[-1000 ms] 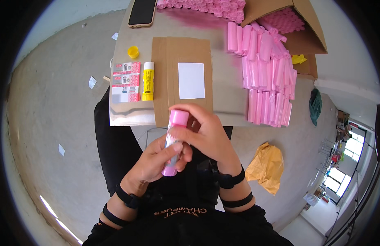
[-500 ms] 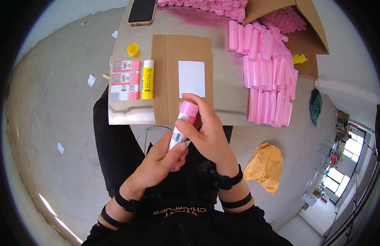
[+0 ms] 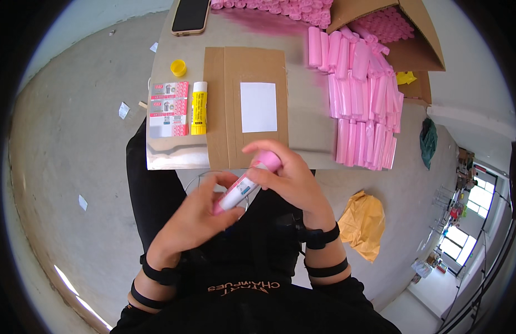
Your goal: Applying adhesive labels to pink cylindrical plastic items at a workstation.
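Over my lap, just below the table's front edge, a pink plastic roll (image 3: 241, 188) with a white printed label round it is held at a slant. My right hand (image 3: 288, 178) is closed round its upper pink end, thumb across the label, index finger stretched past it. At the lower end my left hand (image 3: 194, 214) has the roll between thumb and fingers; those fingers are slightly smeared by motion. Beyond my hands, a white paper rectangle (image 3: 258, 107) lies on a brown cardboard sheet (image 3: 216, 111). A yellow glue stick (image 3: 199, 108) lies uncapped left of the cardboard.
Left of the glue stick are printed labels (image 3: 169, 108) and a yellow cap (image 3: 179, 68). A phone (image 3: 189, 16) lies at the far left. Pink rolls (image 3: 361, 100) are piled on the right, near an open cardboard box (image 3: 425, 33). A yellow bag (image 3: 362, 225) lies on the floor.
The roll has tilted further, its upper end moving right and down. My right hand has shifted right and down with it; my left hand has moved left and loosened its fingers.
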Tool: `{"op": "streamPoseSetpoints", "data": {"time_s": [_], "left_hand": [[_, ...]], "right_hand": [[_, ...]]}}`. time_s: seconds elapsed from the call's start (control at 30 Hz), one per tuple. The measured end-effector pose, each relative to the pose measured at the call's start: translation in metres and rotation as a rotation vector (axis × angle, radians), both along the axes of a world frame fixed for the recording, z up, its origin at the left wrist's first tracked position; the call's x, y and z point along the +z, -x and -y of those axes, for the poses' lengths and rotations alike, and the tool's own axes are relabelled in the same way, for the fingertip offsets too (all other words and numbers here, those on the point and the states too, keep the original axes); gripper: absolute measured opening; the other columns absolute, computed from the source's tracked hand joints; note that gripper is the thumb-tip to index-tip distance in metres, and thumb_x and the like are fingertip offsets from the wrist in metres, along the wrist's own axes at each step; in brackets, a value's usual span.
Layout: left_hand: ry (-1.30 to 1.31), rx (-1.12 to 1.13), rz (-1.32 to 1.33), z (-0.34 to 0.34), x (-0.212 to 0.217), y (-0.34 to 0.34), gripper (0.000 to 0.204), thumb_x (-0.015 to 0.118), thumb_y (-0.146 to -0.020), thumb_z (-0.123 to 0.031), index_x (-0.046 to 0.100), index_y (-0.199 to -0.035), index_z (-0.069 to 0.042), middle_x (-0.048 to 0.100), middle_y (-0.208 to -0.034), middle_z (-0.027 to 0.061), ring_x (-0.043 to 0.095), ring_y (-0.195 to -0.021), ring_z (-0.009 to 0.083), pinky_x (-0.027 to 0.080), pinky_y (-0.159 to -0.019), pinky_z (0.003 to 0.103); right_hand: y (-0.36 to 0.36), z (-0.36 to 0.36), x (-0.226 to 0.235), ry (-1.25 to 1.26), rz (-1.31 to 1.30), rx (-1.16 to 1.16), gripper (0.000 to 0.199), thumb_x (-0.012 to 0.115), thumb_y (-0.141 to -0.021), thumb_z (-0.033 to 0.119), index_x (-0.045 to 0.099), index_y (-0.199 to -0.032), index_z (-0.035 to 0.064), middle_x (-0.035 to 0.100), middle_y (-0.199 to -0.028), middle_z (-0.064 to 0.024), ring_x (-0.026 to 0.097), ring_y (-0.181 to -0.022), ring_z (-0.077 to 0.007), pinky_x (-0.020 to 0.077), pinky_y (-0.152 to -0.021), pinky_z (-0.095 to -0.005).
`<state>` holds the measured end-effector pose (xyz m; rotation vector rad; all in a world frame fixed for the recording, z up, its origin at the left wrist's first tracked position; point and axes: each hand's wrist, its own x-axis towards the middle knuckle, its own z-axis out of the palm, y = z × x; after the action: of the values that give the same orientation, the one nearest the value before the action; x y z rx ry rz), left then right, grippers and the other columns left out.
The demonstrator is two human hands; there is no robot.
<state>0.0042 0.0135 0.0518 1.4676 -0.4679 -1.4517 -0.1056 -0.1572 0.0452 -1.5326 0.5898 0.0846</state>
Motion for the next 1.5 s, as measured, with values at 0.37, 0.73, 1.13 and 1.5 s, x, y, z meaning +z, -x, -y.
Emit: {"op": "streamPoseSetpoints", "data": {"time_s": [0.37, 0.73, 1.13, 1.5], "left_hand": [[0.323, 0.458, -0.192, 0.0, -0.026, -0.023, 0.047, 0.064, -0.08, 0.0, 0.045, -0.123, -0.008, 0.055, -0.111, 0.0073, 0.053, -0.103, 0.014, 0.043, -0.088, 0.029], [0.296, 0.642, -0.409, 0.01, -0.031, -0.013, 0.055, 0.06, -0.087, -0.007, 0.035, -0.136, -0.01, 0.054, -0.118, 0.0118, 0.054, -0.102, 0.0144, 0.044, -0.084, 0.028], [0.28, 0.556, -0.302, 0.008, -0.034, -0.018, 0.05, 0.062, -0.086, -0.01, 0.04, -0.131, -0.006, 0.057, -0.113, 0.0124, 0.058, -0.094, 0.0125, 0.049, -0.073, 0.021], [0.242, 0.705, -0.437, 0.012, -0.031, -0.008, 0.044, 0.06, -0.088, -0.012, 0.041, -0.127, -0.003, 0.058, -0.11, 0.0125, 0.061, -0.091, 0.0132, 0.054, -0.071, 0.021]], "right_hand": [[0.012, -0.022, 0.008, 0.087, 0.22, -0.238, 0.033, 0.069, -0.074, -0.004, 0.057, -0.105, 0.0002, 0.051, -0.099, -0.0065, 0.057, -0.091, -0.0151, 0.0528, -0.077, -0.0263], [0.009, -0.022, 0.013, 0.138, 0.168, -0.209, 0.032, 0.07, -0.075, 0.001, 0.06, -0.104, 0.0011, 0.052, -0.1, -0.0079, 0.058, -0.092, -0.0165, 0.0543, -0.077, -0.0281], [0.019, -0.004, 0.015, -0.076, 0.12, -0.123, 0.008, 0.061, -0.082, -0.002, 0.062, -0.09, -0.0027, 0.055, -0.094, -0.0089, 0.059, -0.088, -0.0161, 0.0527, -0.076, -0.026], [0.017, -0.015, 0.03, 0.487, 0.29, -0.045, 0.008, 0.065, -0.077, -0.003, 0.063, -0.083, 0.0022, 0.055, -0.091, -0.0075, 0.063, -0.094, -0.0247, 0.0511, -0.075, -0.0299]]}}
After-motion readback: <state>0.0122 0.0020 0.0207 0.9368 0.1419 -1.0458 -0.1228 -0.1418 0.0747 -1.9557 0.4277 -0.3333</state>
